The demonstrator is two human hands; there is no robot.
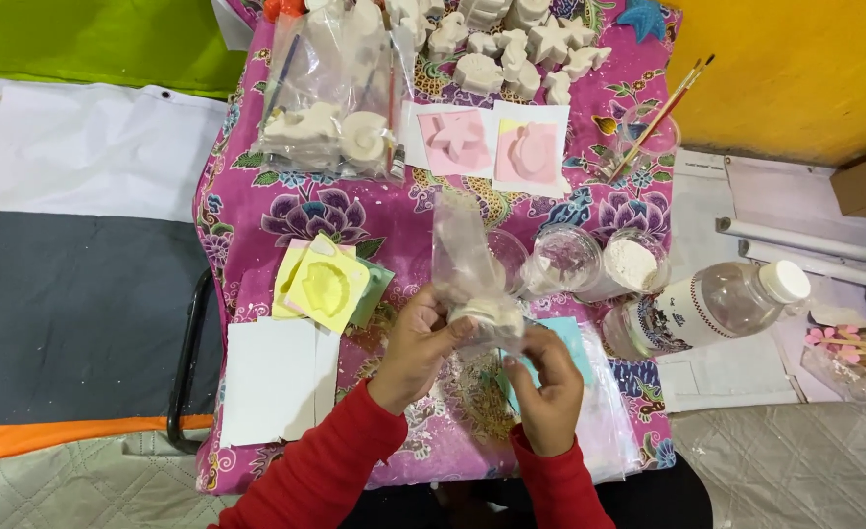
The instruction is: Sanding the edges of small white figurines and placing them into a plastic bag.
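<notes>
Both hands hold a clear plastic bag (472,284) above the counter (257,211): the left hand (418,343) closed on its neck, the right hand (548,377) pinching below. This steadies what seems a white plaster figure (491,315) inside.

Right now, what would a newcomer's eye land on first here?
Probably the pink floral cloth covering the table, and at its near middle both red-sleeved hands, left hand and right hand, holding a clear plastic bag with a white plaster piece inside. Next, the cluster of white plaster figures at the far edge and two pink moulds below them.
</notes>
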